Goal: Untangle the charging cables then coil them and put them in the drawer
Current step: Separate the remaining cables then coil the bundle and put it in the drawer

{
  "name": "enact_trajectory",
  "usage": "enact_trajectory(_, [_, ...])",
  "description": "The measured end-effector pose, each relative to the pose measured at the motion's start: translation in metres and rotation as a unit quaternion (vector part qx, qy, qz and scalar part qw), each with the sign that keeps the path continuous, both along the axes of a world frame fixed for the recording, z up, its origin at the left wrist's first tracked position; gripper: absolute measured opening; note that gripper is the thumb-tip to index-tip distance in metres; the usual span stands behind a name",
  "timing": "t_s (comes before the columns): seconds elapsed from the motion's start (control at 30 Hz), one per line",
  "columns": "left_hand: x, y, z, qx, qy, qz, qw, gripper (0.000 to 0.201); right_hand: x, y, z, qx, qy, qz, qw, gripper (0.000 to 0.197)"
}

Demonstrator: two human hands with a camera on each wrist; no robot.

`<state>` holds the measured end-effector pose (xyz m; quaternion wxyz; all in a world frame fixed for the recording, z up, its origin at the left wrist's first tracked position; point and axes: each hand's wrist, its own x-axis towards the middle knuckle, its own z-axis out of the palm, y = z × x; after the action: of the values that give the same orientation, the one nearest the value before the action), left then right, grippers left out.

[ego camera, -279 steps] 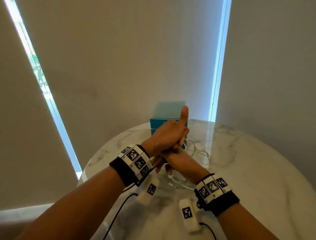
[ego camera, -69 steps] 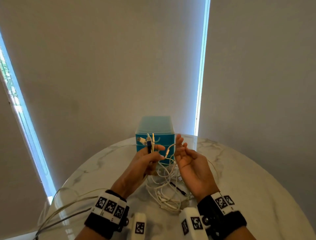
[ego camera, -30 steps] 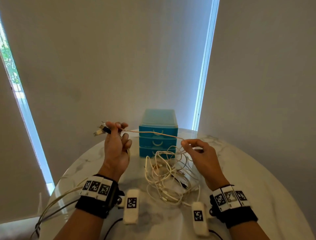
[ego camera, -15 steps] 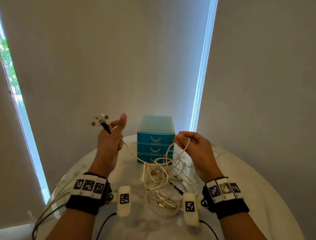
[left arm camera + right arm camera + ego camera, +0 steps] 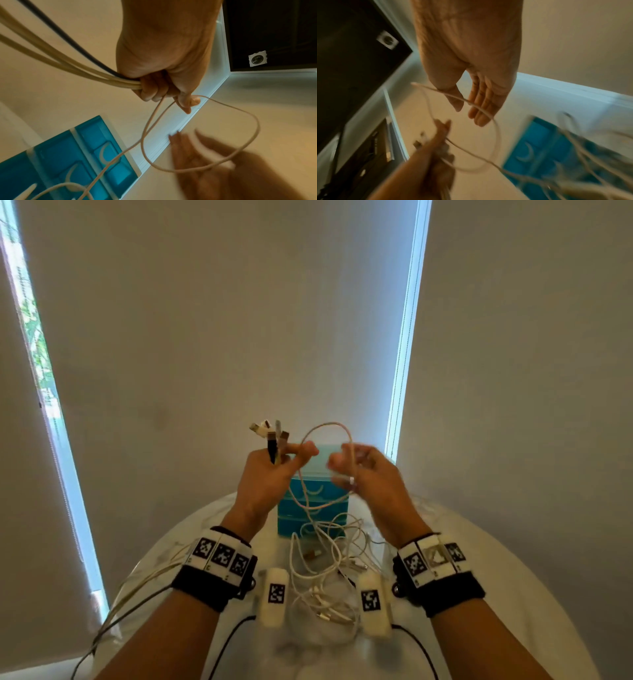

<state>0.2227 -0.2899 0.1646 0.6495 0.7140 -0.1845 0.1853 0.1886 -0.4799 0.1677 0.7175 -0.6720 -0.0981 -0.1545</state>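
left hand [image 5: 265, 474] grips plug ends [image 5: 270, 434]; right hand [image 5: 368, 474] open, blurred; cable loop [image 5: 325, 428] between

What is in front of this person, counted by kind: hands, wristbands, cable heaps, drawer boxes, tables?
hands: 2, left hand and right hand
patterned wristbands: 2, left wristband and right wristband
tangle of cables: 1
blue drawer box: 1
marble table: 1
Total: 7
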Motion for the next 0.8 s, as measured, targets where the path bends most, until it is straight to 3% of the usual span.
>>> enact_trajectory(0.1, [-0.007,0.005,0.022,-0.021,-0.019,0.011,1.0,0.04,0.003,0.009,-0.052,-0.145,0.181,0.085,0.969,0.011])
enact_trajectory(0.17, [-0.007,0.01,0.03,-0.036,-0.043,-0.006,0.998,0.039,0.009,0.009,-0.077,-0.264,0.221,0.122,0.931,0.021])
enact_trajectory(0.23, [0.0,0.015,0.031,-0.069,-0.047,-0.032,0.996,0.037,0.016,0.008,-0.079,-0.304,0.176,0.08,0.933,0.032])
enact_trajectory(0.33, [0.0,0.013,0.03,-0.09,-0.04,-0.053,0.994,0.038,0.02,0.016,-0.054,-0.286,0.084,-0.006,0.954,0.029])
enact_trajectory(0.47, [-0.004,0.012,0.021,-0.093,-0.038,-0.059,0.993,0.037,0.021,0.028,-0.029,-0.379,0.031,0.018,0.925,0.017])
enact_trajectory(0.53, [-0.004,0.016,0.015,-0.099,-0.036,-0.048,0.993,0.033,0.022,0.018,-0.008,-0.355,-0.012,-0.029,0.934,0.017])
enact_trajectory(0.63, [0.0,0.015,0.0,-0.088,-0.001,-0.04,0.995,0.035,0.02,0.001,0.027,-0.198,-0.055,-0.098,0.974,0.029])
enact_trajectory(0.7, [0.001,0.005,-0.013,-0.044,0.031,-0.042,0.998,0.034,0.016,-0.003,0.038,-0.123,-0.06,-0.058,0.989,0.035])
enact_trajectory(0.8, [0.003,-0.01,-0.029,-0.027,0.061,-0.066,0.996,0.034,0.011,-0.001,0.038,-0.086,-0.067,0.006,0.994,0.033])
